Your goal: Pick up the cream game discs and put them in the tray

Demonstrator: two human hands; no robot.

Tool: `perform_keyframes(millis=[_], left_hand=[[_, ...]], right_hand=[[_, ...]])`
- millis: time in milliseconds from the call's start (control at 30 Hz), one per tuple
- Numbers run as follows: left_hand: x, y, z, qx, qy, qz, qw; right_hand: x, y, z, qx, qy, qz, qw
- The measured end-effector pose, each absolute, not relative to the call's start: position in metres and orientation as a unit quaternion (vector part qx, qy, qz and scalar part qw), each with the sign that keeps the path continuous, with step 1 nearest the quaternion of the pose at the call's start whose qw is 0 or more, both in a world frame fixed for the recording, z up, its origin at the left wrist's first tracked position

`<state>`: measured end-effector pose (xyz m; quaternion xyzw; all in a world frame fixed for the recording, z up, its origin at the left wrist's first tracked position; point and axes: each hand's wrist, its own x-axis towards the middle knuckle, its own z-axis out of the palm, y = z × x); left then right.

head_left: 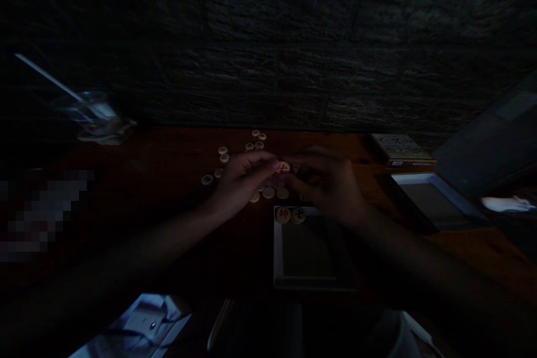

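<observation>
My left hand (243, 182) pinches a round xiangqi piece (283, 167) with a red character, thumb on its edge. Close against it, my right hand (331, 182) has its fingers curled around what looks like another xiangqi piece (296, 166), dim and mostly hidden. Under and around the hands lie several pale pieces, some face down, such as a blank one (269, 193). Just below sits an open shallow box (278, 257). In its far left corner are a red-marked piece (283, 215) and a dark-marked piece (298, 215), side by side.
More pieces (222, 150) are scattered toward the wall on the wooden table (176, 151). At right lie an open box part (436, 201) and a closed box (400, 148). A clear cup with a straw (98, 117) stands far left. A stone wall (251, 67) bounds the back.
</observation>
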<state>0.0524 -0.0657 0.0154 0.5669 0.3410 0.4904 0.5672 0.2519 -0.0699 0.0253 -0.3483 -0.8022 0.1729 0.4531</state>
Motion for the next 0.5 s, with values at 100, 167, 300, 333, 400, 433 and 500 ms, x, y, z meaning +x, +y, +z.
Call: perform_keyframes(millis=[100, 167, 300, 333, 400, 433, 500], left_hand=[[0.053, -0.066, 0.015, 0.569, 0.353, 0.486, 0.562], [0.053, -0.067, 0.016, 0.571, 0.361, 0.482, 0.558], [0.054, -0.069, 0.019, 0.574, 0.363, 0.480, 0.556], [0.054, -0.069, 0.020, 0.573, 0.364, 0.479, 0.556], [0.055, -0.069, 0.020, 0.568, 0.368, 0.480, 0.558], [0.054, -0.068, 0.020, 0.564, 0.369, 0.483, 0.559], [0.054, -0.066, 0.019, 0.559, 0.368, 0.490, 0.559]], right_hand=[[0.252, -0.072, 0.029, -0.345, -0.823, 0.135, 0.431], [0.252, -0.073, 0.032, -0.340, -0.835, 0.123, 0.415], [0.251, -0.076, 0.035, -0.331, -0.844, 0.107, 0.408], [0.251, -0.077, 0.036, -0.334, -0.844, 0.108, 0.405], [0.251, -0.078, 0.038, -0.352, -0.839, 0.124, 0.396], [0.251, -0.079, 0.039, -0.364, -0.835, 0.136, 0.389], [0.253, -0.079, 0.043, -0.390, -0.825, 0.154, 0.379]])
